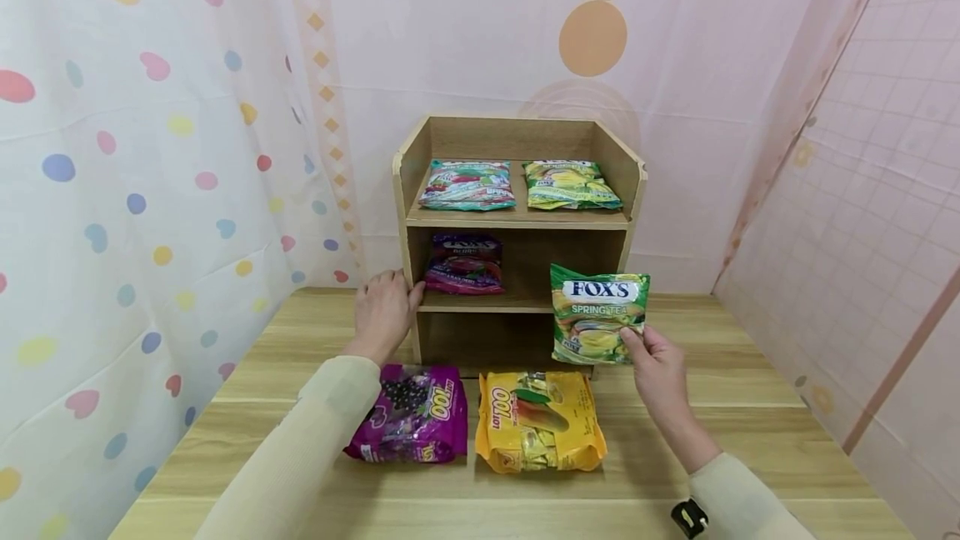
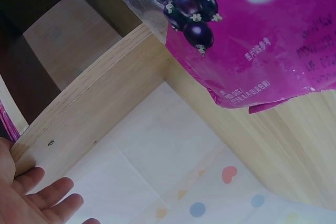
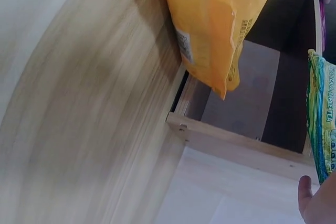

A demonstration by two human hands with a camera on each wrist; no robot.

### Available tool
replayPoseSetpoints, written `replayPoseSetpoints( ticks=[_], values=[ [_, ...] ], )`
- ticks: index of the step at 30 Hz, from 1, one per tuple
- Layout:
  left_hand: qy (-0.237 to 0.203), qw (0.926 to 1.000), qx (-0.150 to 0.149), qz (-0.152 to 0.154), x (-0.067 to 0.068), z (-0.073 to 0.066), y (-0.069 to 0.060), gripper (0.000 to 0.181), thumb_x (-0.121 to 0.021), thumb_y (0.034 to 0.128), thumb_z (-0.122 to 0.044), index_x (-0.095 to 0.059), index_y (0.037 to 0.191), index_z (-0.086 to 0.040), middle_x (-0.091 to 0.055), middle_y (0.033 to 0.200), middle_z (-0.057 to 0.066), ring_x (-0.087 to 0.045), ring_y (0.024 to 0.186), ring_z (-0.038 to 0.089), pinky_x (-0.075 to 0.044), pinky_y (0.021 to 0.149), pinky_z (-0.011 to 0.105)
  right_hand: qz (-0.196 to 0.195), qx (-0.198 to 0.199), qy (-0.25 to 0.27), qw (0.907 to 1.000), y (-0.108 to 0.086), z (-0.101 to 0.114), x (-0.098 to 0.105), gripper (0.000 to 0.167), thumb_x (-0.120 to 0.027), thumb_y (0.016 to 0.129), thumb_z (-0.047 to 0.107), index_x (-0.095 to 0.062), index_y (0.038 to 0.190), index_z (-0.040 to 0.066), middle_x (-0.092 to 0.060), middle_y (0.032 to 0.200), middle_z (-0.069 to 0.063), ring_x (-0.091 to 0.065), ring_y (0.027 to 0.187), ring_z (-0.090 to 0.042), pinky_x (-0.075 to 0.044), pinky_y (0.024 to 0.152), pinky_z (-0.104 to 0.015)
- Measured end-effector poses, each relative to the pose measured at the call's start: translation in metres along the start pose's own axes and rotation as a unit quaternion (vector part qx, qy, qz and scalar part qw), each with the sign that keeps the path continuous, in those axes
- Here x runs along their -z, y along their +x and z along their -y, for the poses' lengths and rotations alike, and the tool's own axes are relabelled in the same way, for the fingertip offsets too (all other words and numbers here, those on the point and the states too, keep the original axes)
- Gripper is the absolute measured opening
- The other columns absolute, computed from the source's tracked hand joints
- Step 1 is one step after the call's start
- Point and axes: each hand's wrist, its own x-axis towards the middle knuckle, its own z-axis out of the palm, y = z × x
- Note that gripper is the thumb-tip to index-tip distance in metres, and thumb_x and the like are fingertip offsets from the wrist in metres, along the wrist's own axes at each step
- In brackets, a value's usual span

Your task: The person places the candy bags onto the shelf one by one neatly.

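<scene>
My right hand (image 1: 660, 369) pinches a green Fox's Spring Tea candy bag (image 1: 597, 307) by its lower right corner, holding it upright before the right side of the wooden shelf (image 1: 517, 224). In the right wrist view the same candy bag (image 3: 324, 114) appears edge-on. My left hand (image 1: 384, 312) rests against the shelf's left side panel, thumb at the front edge by the middle level; the left wrist view shows its fingers (image 2: 50, 195) extended along the panel's outside. Near that thumb, a dark purple Fox's candy bag (image 1: 466, 263) leans in the middle level.
On the top level sit a teal Fox's bag (image 1: 468, 186) at left and a yellow-green one (image 1: 572, 185) at right. In front of the shelf, a purple candy bag (image 1: 412, 415) and a yellow candy bag (image 1: 538, 422) lie on the wooden table (image 1: 757, 432). Patterned curtains (image 1: 187, 107) surround it.
</scene>
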Motion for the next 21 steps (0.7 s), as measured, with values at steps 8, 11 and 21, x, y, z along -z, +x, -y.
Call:
replayPoseSetpoints(
  ticks=[8,11,21],
  values=[
    [-0.001,1.0000,0.002,0.000,-0.001,0.000,0.001,0.038,-0.056,0.1015,-0.035,-0.059,0.087,0.001,-0.065,0.097,0.022,-0.061,0.099,0.042,-0.045,0.086,0.055,0.012,0.000,-0.019,0.9998,0.001,0.001,-0.009,0.032,-0.061,0.100,0.023,-0.070,0.114,-0.004,-0.070,0.088,-0.015,-0.049,0.065,-0.006,-0.043,0.058,-0.019],
    [-0.001,1.0000,0.002,-0.001,0.000,0.000,0.001,0.039,-0.056,0.1016,-0.035,-0.060,0.088,0.001,-0.065,0.098,0.023,-0.061,0.099,0.042,-0.045,0.086,0.055,0.013,-0.003,-0.031,0.9994,0.003,0.003,-0.013,0.032,-0.060,0.100,0.024,-0.071,0.112,-0.004,-0.055,0.067,-0.006,-0.036,0.057,-0.009,-0.035,0.051,-0.023],
    [0.001,0.9999,-0.004,-0.011,-0.002,0.000,0.000,0.039,-0.056,0.1015,-0.035,-0.058,0.085,0.000,-0.065,0.096,0.023,-0.061,0.097,0.042,-0.046,0.084,0.055,0.011,-0.010,-0.052,0.9985,0.011,0.013,-0.036,0.031,-0.062,0.099,0.024,-0.069,0.092,-0.005,-0.038,0.056,0.004,-0.032,0.052,-0.010,-0.030,0.049,-0.025]
  ],
)
